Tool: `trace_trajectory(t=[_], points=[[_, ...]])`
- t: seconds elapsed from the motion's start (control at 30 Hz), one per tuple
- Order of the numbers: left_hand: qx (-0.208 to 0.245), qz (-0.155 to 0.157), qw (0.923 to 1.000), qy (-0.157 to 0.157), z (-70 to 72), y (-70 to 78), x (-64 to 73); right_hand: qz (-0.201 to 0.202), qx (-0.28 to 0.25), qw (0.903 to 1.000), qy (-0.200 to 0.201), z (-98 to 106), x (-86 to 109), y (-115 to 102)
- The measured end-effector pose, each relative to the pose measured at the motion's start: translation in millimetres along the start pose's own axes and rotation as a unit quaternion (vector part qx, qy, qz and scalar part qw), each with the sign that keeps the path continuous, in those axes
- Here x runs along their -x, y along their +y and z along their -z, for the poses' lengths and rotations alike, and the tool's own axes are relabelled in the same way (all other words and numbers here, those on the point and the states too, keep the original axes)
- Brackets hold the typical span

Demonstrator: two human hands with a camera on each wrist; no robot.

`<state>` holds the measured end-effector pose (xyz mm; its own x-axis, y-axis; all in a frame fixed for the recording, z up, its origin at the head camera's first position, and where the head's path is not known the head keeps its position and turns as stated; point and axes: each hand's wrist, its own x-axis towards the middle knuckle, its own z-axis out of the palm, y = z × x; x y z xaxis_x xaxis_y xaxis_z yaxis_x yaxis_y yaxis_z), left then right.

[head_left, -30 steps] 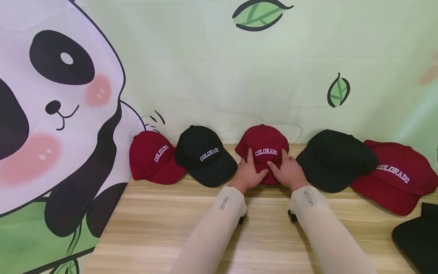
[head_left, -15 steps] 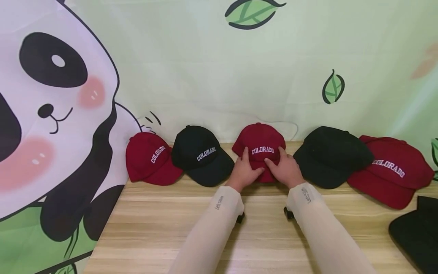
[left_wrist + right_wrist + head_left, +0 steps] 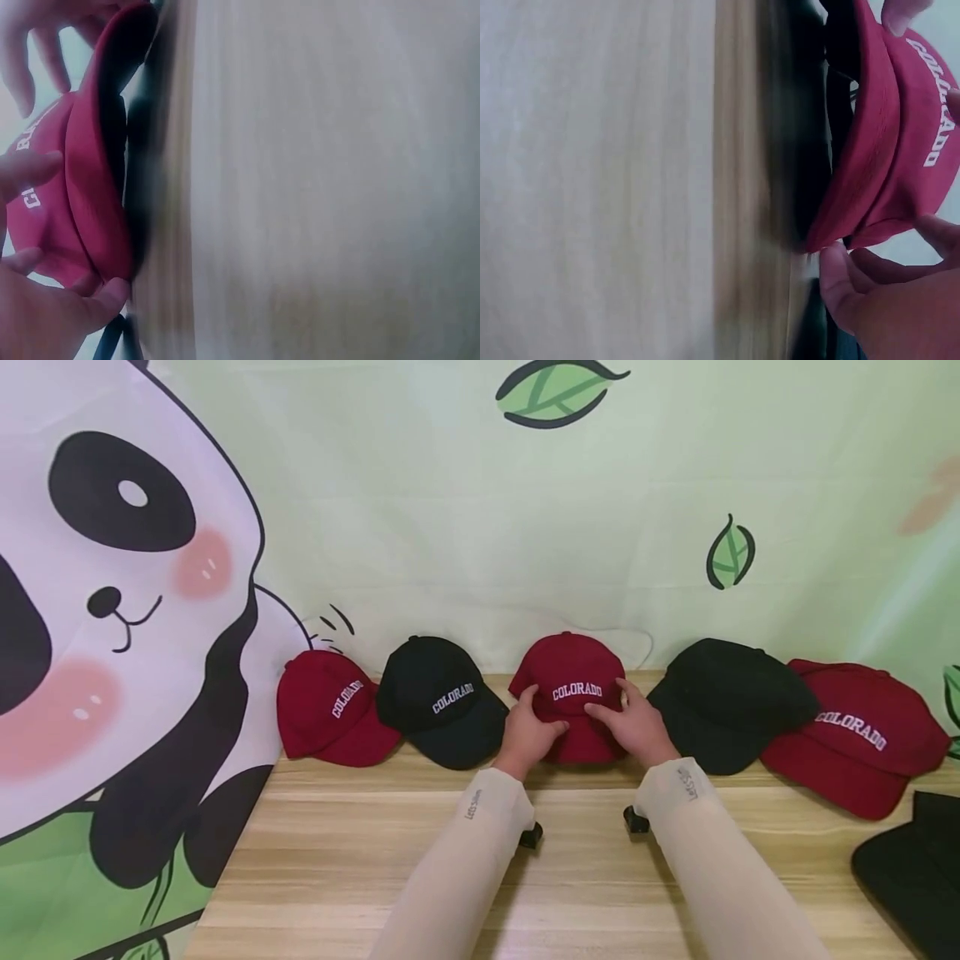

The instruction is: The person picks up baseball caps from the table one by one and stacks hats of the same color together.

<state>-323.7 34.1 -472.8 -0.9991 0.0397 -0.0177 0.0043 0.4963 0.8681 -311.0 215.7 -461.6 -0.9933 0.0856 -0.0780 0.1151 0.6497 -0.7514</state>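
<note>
A red baseball cap [image 3: 573,660] with white COLORADO lettering sits in the middle of the row, brim toward me. My left hand [image 3: 528,735] grips its left side, the thumb on the front and other fingers down by the brim's corner. On the opposite side my right hand [image 3: 637,727] holds the cap likewise, its thumb lying just below the lettering. The left wrist view has the brim [image 3: 94,187] arched over the table, with left fingertips at its lower corner. From the right wrist, fingertips [image 3: 832,262] meet the brim's other corner.
A red cap [image 3: 322,706] and a black COLORADO cap [image 3: 435,693] stand to the left. To the right, a black cap [image 3: 731,693] overlaps another red cap [image 3: 862,727]. More black headwear [image 3: 911,877] lies at the right edge. A panda-print backdrop [image 3: 450,527] hangs behind the wooden table [image 3: 585,893].
Both hands have slid from the cap's front outward and down to its sides, and the index fingers are more bent. More of the brim shows between them. The view has shifted slightly.
</note>
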Motion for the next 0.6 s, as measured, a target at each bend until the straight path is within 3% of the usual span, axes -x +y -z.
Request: trace_trajectory(t=[0.17,0.4,0.6], points=[[0.034,0.017,0.9989,0.026,2.3,0.4,1.6,-0.006,-0.008,0.9999,-0.01,3,1.6,2],[0.044,0.015,0.9972,0.058,3.5,2.9,3.1,0.002,-0.014,0.9996,-0.022,9,3.6,2],[0.064,0.031,0.9957,0.06,6.9,4.4,3.4,0.007,-0.04,0.9985,-0.036,15,4.6,-2]])
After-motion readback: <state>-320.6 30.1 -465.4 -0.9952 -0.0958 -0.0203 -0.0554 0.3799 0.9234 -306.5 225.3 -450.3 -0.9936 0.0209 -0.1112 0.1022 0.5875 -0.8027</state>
